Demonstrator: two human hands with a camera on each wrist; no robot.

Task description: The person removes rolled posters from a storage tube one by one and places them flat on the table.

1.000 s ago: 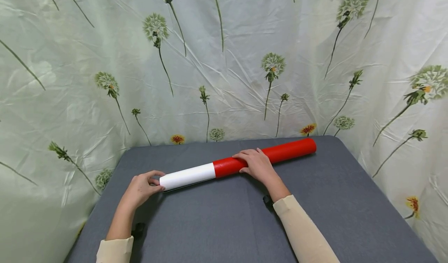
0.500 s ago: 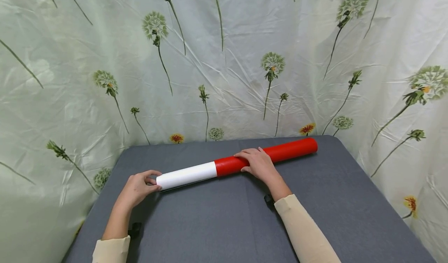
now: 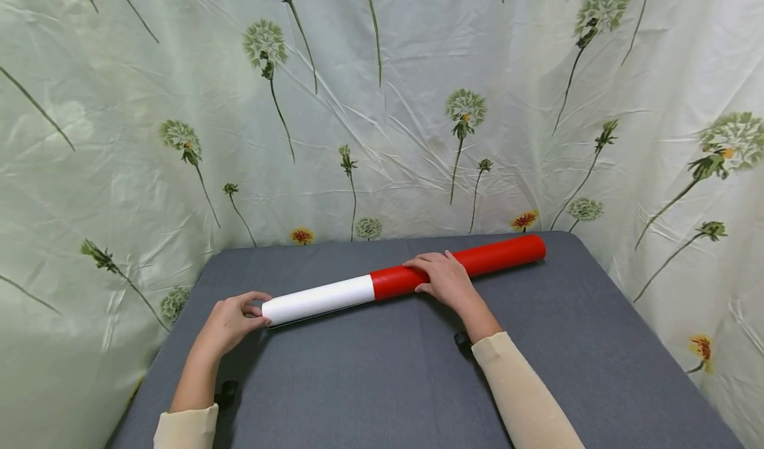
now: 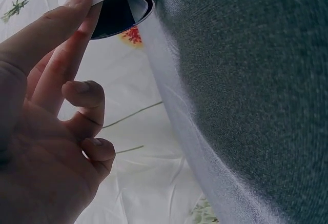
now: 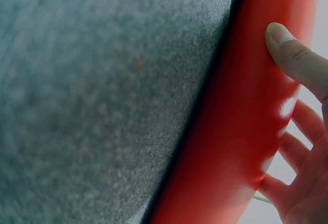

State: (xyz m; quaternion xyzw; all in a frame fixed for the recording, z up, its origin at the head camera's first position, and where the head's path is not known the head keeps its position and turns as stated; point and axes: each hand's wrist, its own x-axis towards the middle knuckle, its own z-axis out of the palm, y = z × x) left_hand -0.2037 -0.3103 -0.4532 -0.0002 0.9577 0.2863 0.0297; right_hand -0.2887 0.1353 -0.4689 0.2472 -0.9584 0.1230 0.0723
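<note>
On a grey table (image 3: pixel 358 383), my left hand (image 3: pixel 229 320) pinches the white roll (image 3: pixel 316 300) by its hollow end while my right hand (image 3: pixel 445 280) grips the adjoining red roll (image 3: pixel 504 254). Both look light, smooth and likely to dent, so a soft pinch at the end and a broad hold on the red seem best.

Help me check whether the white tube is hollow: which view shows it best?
The left wrist view: it looks into the open end of the white tube, showing a dark inside. The head view shows its outside lengthwise, but not into it. The right wrist view shows none of it, with the red cylinder there instead.
</note>
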